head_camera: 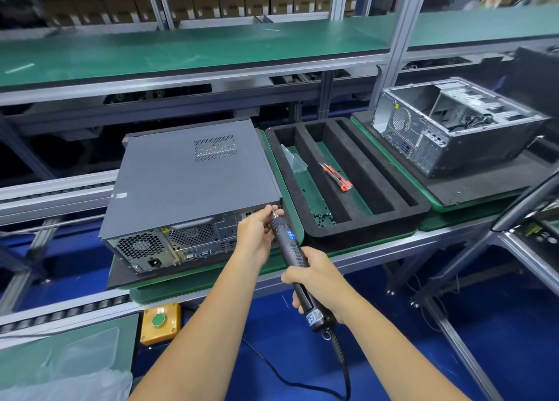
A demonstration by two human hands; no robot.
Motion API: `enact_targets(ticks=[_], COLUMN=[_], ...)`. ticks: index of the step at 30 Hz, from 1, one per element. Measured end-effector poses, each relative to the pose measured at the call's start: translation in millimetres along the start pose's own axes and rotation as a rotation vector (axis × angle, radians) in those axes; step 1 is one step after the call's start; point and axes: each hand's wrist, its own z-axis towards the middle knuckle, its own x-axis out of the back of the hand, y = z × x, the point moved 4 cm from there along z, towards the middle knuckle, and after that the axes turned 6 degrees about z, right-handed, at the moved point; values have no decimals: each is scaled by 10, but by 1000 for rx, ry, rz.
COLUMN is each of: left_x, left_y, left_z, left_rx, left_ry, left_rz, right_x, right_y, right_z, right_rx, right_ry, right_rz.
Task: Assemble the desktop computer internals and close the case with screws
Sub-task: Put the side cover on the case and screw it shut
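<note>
- Right hand [314,275] nearest me grips the electric screwdriver [292,249]; foam tray [393,210] at two o'clock.
- My left hand [257,231] pinches its tip at the closed computer case [187,177], eleven o'clock.

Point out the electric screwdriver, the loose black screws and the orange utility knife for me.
electric screwdriver [292,251]: head view, on its black ribbed barrel between the two hands.
loose black screws [324,218]: head view, middle of the pile at the near end of a foam tray slot.
orange utility knife [336,177]: head view, middle of its body.
</note>
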Motion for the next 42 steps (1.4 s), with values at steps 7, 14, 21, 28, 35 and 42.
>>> enact_targets(ticks=[7, 14, 21, 28, 35, 42], left_x=[-41, -64, -42, 22, -170, -763], left_y=[5, -18, -52, -55, -175, -315], left_z=[-14, 5, 40, 33, -39, 121], left_rx=[20, 31, -26, -33, 15, -44], left_ry=[53, 102, 99, 76, 40, -56], left_rz=[-83, -80, -9, 21, 233, 444], right_x=[29, 92, 162, 234, 376, 842], right_y=[-23, 13, 60, 63, 47, -40], right_z=[-18, -92, -142, -137, -48, 127], right_rx=[10, -11, -14, -9, 3, 16], right_ry=[-1, -13, -11, 17, 127, 227], right_rz=[-22, -41, -42, -18, 64, 129])
